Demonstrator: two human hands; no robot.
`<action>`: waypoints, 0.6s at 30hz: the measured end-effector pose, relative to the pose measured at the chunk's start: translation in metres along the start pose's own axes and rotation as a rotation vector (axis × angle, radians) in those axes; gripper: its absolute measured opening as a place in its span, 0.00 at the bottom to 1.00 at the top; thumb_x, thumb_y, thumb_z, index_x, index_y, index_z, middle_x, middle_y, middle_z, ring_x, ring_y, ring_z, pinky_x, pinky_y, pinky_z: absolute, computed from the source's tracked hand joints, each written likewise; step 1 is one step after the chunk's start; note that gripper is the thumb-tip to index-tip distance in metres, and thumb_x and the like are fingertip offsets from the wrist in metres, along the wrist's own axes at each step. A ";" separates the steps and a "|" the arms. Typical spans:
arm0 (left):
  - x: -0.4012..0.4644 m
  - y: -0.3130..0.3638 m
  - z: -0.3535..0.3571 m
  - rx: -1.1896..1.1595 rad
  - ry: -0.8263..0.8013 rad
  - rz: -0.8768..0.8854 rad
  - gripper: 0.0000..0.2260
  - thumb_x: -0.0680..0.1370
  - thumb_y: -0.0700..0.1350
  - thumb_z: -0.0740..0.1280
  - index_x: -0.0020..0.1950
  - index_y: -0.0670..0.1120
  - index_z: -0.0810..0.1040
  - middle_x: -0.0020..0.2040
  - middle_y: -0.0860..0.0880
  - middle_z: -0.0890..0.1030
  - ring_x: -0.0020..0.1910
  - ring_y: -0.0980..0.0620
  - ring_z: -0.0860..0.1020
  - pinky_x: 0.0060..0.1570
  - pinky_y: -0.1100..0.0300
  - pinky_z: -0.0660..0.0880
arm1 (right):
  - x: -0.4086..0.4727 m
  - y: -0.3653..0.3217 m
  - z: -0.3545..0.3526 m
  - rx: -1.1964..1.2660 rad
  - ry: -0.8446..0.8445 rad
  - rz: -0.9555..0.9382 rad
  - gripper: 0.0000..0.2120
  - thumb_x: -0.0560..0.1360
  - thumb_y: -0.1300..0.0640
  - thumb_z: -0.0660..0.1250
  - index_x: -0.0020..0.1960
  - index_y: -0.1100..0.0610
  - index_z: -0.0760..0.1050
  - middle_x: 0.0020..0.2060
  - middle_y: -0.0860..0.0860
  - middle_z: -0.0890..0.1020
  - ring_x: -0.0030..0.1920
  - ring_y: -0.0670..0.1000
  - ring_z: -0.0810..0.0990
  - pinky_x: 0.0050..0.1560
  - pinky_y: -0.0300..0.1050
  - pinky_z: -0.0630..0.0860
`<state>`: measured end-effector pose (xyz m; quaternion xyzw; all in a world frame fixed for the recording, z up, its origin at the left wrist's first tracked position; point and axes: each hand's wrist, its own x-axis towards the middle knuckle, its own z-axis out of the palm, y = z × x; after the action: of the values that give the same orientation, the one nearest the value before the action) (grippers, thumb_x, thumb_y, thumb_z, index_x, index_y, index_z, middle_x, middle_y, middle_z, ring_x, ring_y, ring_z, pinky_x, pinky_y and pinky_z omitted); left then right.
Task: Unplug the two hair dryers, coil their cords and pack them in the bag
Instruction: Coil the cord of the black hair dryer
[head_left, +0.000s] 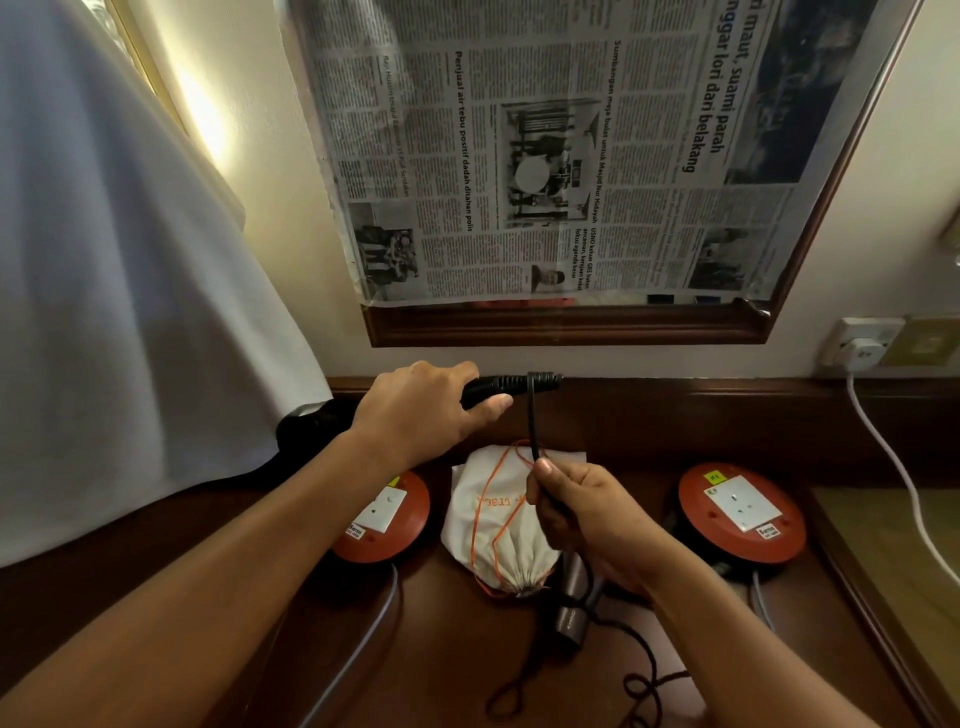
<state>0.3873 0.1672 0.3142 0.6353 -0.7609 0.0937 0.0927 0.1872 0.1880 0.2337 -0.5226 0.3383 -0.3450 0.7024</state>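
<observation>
On the dark wooden worktop (467, 649) a cream drawstring cloth bag (493, 525) lies between two round red extension-socket reels, the left reel (387, 519) and the right reel (740, 512). A brown hair dryer (574, 597) lies just right of the bag. Behind, a newspaper-covered framed mirror (545, 156) hangs on the wall.

newspaper (545, 150) – covering framed mirror | white charger (862, 353) – in wall socket | two red extension reels (742, 512) – on desk
</observation>
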 end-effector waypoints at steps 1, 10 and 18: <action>0.000 0.000 0.000 -0.008 0.006 0.004 0.25 0.75 0.70 0.49 0.54 0.53 0.73 0.43 0.50 0.79 0.42 0.49 0.78 0.39 0.54 0.74 | 0.000 0.004 0.000 0.052 -0.029 0.020 0.16 0.81 0.54 0.55 0.40 0.61 0.72 0.25 0.52 0.65 0.24 0.47 0.58 0.26 0.39 0.56; -0.006 0.001 -0.001 -0.115 0.026 0.045 0.25 0.74 0.71 0.49 0.51 0.54 0.73 0.40 0.51 0.79 0.40 0.50 0.78 0.40 0.53 0.76 | 0.013 0.013 -0.021 0.014 -0.097 0.152 0.23 0.78 0.43 0.55 0.32 0.58 0.67 0.24 0.51 0.60 0.24 0.48 0.55 0.30 0.44 0.50; -0.009 0.003 -0.009 -0.146 0.016 0.103 0.27 0.71 0.73 0.46 0.48 0.54 0.72 0.38 0.52 0.78 0.38 0.51 0.77 0.38 0.54 0.75 | 0.033 0.016 -0.033 0.050 -0.047 0.087 0.22 0.76 0.44 0.61 0.30 0.56 0.60 0.26 0.53 0.54 0.23 0.47 0.52 0.27 0.41 0.50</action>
<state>0.3865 0.1783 0.3201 0.5862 -0.7965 0.0479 0.1398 0.1790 0.1476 0.2074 -0.4977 0.3355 -0.3100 0.7373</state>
